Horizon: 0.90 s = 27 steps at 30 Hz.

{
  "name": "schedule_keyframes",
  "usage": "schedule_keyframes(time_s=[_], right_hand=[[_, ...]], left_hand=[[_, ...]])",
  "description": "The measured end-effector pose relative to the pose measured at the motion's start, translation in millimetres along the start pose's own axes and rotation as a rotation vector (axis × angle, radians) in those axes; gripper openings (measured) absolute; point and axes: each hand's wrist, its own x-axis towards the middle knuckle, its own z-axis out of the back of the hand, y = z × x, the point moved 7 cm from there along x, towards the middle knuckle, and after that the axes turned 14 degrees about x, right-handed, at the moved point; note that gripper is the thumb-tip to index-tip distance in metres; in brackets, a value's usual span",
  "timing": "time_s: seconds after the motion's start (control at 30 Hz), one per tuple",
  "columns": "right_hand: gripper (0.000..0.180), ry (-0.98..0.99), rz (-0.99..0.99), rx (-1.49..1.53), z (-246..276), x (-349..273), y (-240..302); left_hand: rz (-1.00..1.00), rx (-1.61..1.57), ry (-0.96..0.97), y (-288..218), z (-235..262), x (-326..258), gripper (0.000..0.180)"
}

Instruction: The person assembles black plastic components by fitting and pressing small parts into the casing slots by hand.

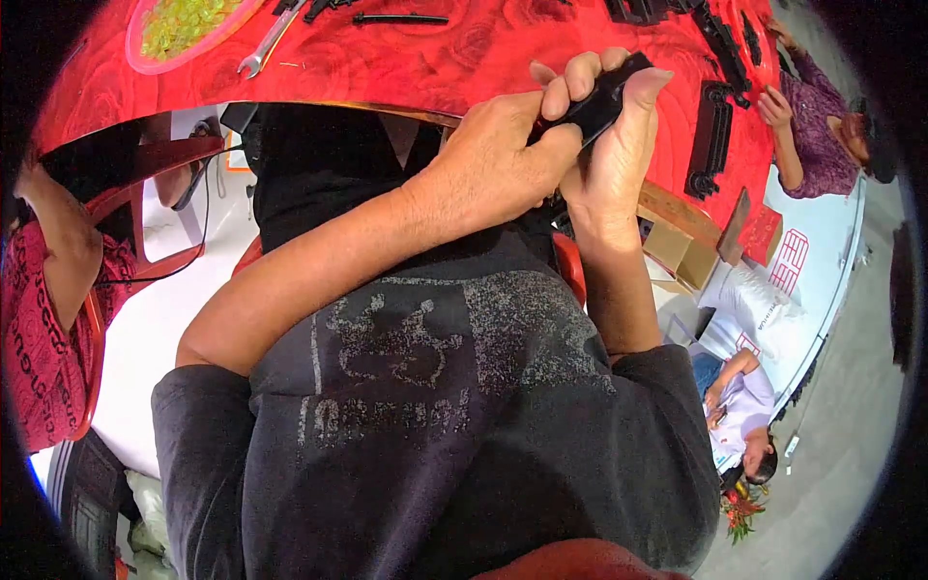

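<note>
Both hands meet over the edge of the red table (358, 72), gripping one black part (601, 106), apparently plastic, whose exact kind I cannot make out. My left hand (507, 145) wraps its fingers over the part from the left. My right hand (619, 159) cups it from the right, thumb up along its far end. The fingers hide much of its shape. To the right of my hands lies a long black ribbed part (710, 140) on the patterned tablecloth.
A pink basin (134, 43) of small yellow translucent pieces stands at the far left, beside a metal wrench (266, 46). More black parts (720, 43) lie far right. Below the table edge sits an open cardboard box (677, 246). Other people (822, 126) are at the right and left.
</note>
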Motion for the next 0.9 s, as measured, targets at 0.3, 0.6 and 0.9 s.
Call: schedule_keyframes(time_s=[0.3, 0.6, 0.9], right_hand=[[0.050, -0.011, -0.017, -0.011, -5, -4, -3], [0.052, 0.027, -0.060, -0.133, -17, -11, -5], [0.051, 0.002, -0.098, 0.144, 8, -3, -14]], left_hand=[[0.066, -0.214, 0.004, 12, -4, -3, 0.024], [0.104, -0.206, 0.028, 14, -5, -7, 0.026], [-0.195, 0.106, -0.162, 7, 9, -10, 0.031]])
